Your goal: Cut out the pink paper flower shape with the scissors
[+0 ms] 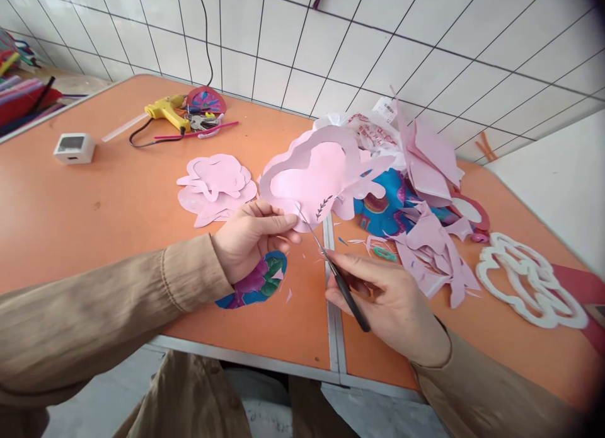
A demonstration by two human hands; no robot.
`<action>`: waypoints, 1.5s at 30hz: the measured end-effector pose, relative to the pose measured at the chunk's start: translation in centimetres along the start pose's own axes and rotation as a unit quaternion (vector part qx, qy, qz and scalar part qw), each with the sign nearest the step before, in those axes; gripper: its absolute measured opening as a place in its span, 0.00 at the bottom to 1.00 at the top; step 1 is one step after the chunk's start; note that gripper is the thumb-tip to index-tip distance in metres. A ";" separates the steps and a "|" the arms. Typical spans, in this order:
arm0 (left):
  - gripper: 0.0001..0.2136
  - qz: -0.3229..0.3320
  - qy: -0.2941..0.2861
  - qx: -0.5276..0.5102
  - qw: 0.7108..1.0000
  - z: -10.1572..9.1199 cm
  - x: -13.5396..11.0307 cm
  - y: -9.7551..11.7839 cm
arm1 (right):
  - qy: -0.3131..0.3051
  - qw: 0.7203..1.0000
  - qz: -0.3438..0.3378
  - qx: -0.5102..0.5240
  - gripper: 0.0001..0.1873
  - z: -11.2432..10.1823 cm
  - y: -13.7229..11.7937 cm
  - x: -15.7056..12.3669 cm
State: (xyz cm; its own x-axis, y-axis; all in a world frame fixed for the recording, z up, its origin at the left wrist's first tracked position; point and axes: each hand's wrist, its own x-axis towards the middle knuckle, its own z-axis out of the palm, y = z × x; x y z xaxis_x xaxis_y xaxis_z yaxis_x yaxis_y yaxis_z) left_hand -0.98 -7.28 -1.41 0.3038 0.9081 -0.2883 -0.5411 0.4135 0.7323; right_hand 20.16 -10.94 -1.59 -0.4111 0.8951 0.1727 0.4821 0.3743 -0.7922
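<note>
My left hand (258, 233) pinches the lower edge of a pink paper cutout (307, 167) between thumb and fingers. The cutout has a wavy outline, a raised curling rim and a small dark leafy sprig printed near its lower right. My right hand (382, 299) is closed on scissors (347, 293) with a black handle, seen nearly edge-on. Their thin metal blades meet the paper just beside my left thumb. Below my left wrist lies a blue, purple and green patterned piece (258, 280), partly covered by the hand.
Stacked pink cutouts (217, 189) lie left of centre. Behind them are a yellow glue gun (167, 112) and a white cube-shaped device (74, 148). Pink scraps (437, 249), folded pink sheets (430, 161) and white cloud-shaped frames (524, 280) crowd the right. A tiled wall (283, 41) borders the table.
</note>
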 end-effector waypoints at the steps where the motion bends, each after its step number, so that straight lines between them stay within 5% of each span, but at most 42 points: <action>1: 0.06 0.000 -0.001 0.000 1.000 0.0 -0.1 -0.1 | -0.005 0.999 0.027 0.027 0.16 0.1 -0.1 0.0; 10: 0.15 -0.023 0.010 0.013 1.000 0.2 -0.3 0.3 | -0.044 0.976 0.134 0.165 0.20 0.8 0.0 0.1; 23: 0.16 -0.046 0.083 -0.020 0.995 1.4 -0.6 0.8 | -0.045 0.968 0.140 0.202 0.26 0.8 0.6 0.1; 45: 0.14 0.005 0.078 -0.027 0.997 1.0 -0.5 0.3 | -0.049 0.971 0.138 0.191 0.31 0.6 0.5 0.2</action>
State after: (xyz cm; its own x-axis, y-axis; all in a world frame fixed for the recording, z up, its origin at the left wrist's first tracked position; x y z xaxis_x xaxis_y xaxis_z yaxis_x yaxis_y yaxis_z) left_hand -0.49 -7.70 -0.42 0.1752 0.9096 -0.3767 -0.5869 0.4036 0.7019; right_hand 19.87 -10.72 -2.29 -0.3882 0.9139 -0.1192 0.2708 -0.0105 -0.9626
